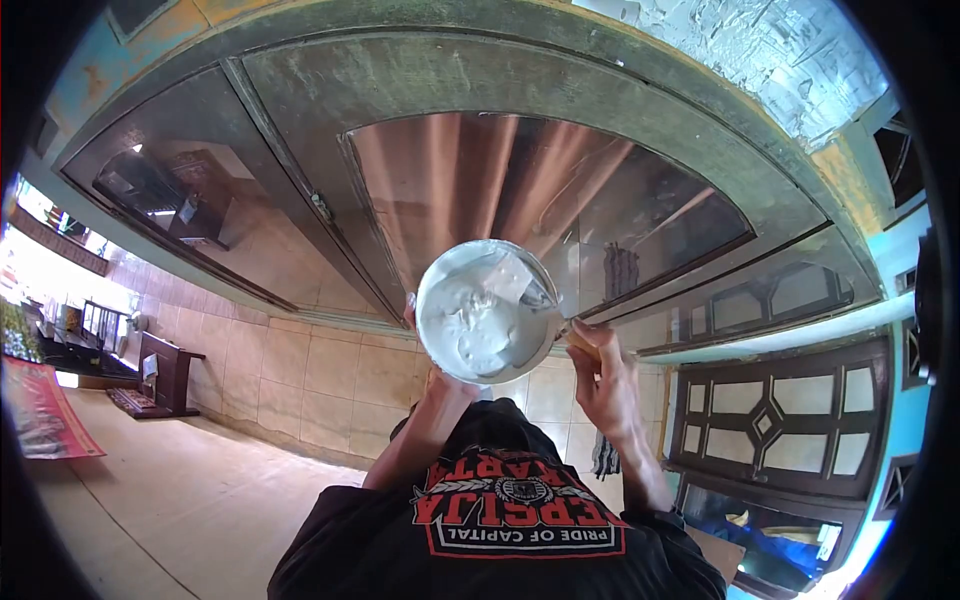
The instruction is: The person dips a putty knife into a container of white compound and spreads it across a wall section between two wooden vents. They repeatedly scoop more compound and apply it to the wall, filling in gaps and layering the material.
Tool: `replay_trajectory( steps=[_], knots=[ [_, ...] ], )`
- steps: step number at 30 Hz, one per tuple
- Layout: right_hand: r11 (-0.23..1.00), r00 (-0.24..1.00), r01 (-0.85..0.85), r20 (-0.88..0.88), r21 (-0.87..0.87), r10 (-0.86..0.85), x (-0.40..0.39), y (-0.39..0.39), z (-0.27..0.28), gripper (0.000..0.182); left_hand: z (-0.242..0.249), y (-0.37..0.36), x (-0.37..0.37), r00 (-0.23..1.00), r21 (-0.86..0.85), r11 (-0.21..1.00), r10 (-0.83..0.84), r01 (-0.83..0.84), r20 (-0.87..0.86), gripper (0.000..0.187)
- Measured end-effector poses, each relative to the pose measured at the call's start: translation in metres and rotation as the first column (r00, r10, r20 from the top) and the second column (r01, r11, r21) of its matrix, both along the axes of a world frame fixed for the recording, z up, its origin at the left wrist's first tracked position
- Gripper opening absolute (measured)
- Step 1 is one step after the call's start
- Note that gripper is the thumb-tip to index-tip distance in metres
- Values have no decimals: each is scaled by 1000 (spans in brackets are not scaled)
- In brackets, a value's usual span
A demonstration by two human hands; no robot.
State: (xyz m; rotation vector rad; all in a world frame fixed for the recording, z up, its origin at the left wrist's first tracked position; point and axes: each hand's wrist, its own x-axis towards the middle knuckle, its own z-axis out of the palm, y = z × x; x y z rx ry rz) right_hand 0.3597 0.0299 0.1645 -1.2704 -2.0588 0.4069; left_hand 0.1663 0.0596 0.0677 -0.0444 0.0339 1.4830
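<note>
Bowl (pixel 487 312) of thick white paste sits in the middle of the head view, held up at chest height in front of a large window (pixel 520 190) with a worn, painted frame (pixel 700 130). The left hand (pixel 443 388) is cupped under the bowl and closed around it, with a fingertip showing at the near rim, though most of that hand is hidden by the bowl. The right hand (pixel 603 375) is wrapped tight on the wooden handle of a putty knife (pixel 518 281), whose flat blade lies in the paste at the far right side of the bowl. The paste looks churned and ridged rather than smooth; it may be filler or plaster, but the fisheye view is too soft to tell which.

Below the window runs a tiled wall (pixel 300 370); a dark shirt with red and white print fills the bottom of the view.

The work in hand seems to be loading the blade. It should go best with the bowl kept level and close to the body, the blade drawn flat along the inner wall so that it lifts an even ribbon, and any excess wiped off on the rim so that nothing drips.
</note>
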Motion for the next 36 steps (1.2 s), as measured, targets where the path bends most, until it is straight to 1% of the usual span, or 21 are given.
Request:
replay_trajectory(
  steps=[1,2,4,6,8,9,10,12,13,15,18,20,22,23,24,26,27,29,33,35,36],
  knots=[
    [994,996,-16,-92,-111,6,-1,-5,5,39,1,4,0,1000,7,1000,3,-3,-1,80],
    [994,996,-27,-91,-108,17,-1,-3,7,39,2,8,2,999,-11,1000,25,-26,-21,79],
    [994,970,-3,-243,-105,-22,1,-7,9,38,1,3,1,998,-48,998,49,-51,-43,77],
    [991,967,29,-249,-128,-61,1,-9,17,37,3,4,-1,996,-65,997,30,-35,-84,74],
    [998,967,40,-250,-41,-49,1,-11,19,37,-4,7,0,998,-52,998,40,-42,-45,72],
    [996,972,10,-237,83,10,2,-8,-1,38,-9,8,0,999,-45,998,53,-53,-6,71],
    [997,996,-25,-82,74,31,-1,-3,-3,39,-13,7,1,999,-47,998,48,-49,-6,71],
    [999,999,-8,-42,45,10,-4,3,-19,41,-15,8,1,999,14,999,48,-48,22,69],
    [998,999,-14,-39,54,16,-4,5,-15,41,-14,12,2,998,24,998,53,-54,25,69],
    [998,981,58,-184,22,-53,-6,-4,-2,42,-15,5,3,998,-35,998,51,-52,-30,71],
    [999,979,42,-201,31,-35,-3,-6,2,43,-7,5,3,996,-67,998,4,-10,-86,74],
    [998,982,23,-188,67,-10,0,-4,0,42,-5,6,4,999,8,1000,-24,25,-36,75],
    [997,997,75,-29,25,-74,3,-1,-15,41,-7,6,5,999,20,1000,-4,5,-35,75],
    [996,985,88,-146,4,-86,0,1,-18,38,-7,8,5,999,40,999,16,-15,-33,75],
    [996,986,84,-145,13,-81,1,4,-15,38,-4,11,6,999,48,999,20,-18,-31,75],
    [988,983,123,-126,-93,-134,3,0,-6,34,-2,8,6,999,-1,1000,21,-21,-48,74],
    [988,983,122,-128,-96,-134,3,0,-6,34,-3,7,6,998,-4,1000,21,-21,-51,74],
    [988,952,50,-292,-149,-92,4,2,-3,31,-5,7,6,999,-41,999,-10,8,-41,73],
    [968,948,40,-298,-246,-115,6,-4,5,30,-4,5,5,1000,-25,999,28,-28,-9,73],
    [967,894,-44,-441,-251,-74,7,-4,-3,29,-14,5,5,999,-81,997,7,-11,-48,74],
    [967,894,-44,-442,-250,-74,7,-4,-1,29,-13,5,5,999,-80,997,7,-11,-49,74]
  ],
)
